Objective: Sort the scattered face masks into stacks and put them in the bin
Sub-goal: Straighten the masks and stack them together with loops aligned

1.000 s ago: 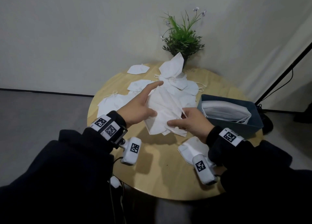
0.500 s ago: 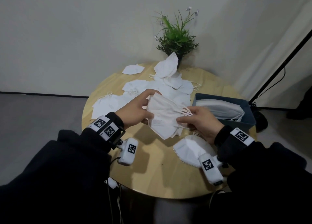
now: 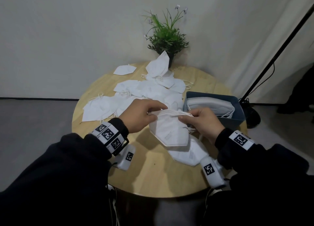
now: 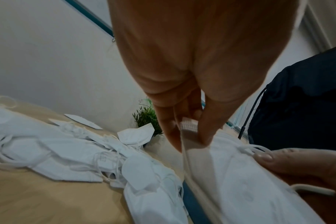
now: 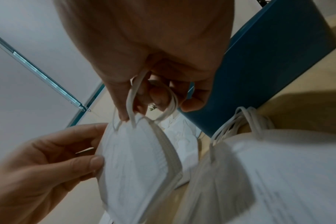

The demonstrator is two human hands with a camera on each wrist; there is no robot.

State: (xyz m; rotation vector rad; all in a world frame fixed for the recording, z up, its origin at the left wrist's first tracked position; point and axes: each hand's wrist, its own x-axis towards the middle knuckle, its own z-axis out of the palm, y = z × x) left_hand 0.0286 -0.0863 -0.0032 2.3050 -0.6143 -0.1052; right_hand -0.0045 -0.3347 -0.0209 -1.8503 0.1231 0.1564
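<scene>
Both hands hold a small stack of folded white face masks (image 3: 169, 130) above the round wooden table (image 3: 153, 178). My left hand (image 3: 141, 115) pinches the stack's left top edge between thumb and fingers (image 4: 205, 128). My right hand (image 3: 202, 120) pinches the right end, with ear loops (image 5: 132, 97) running through its fingers. Another mask stack (image 3: 186, 154) lies flat under the held one. A blue bin (image 3: 237, 118) at the right holds a stack of masks (image 3: 210, 105). Several loose masks (image 3: 136, 93) lie scattered behind my hands.
A potted green plant (image 3: 166, 38) stands at the table's far edge with one mask (image 3: 158, 65) leaning on it. A black stand pole (image 3: 275, 52) with cables rises at the right beside the curtain. Grey floor surrounds the table.
My hands have drawn the mask stack nearer and turned it upright, edge upward. The left hand went from flat on the masks to pinching the stack's top edge.
</scene>
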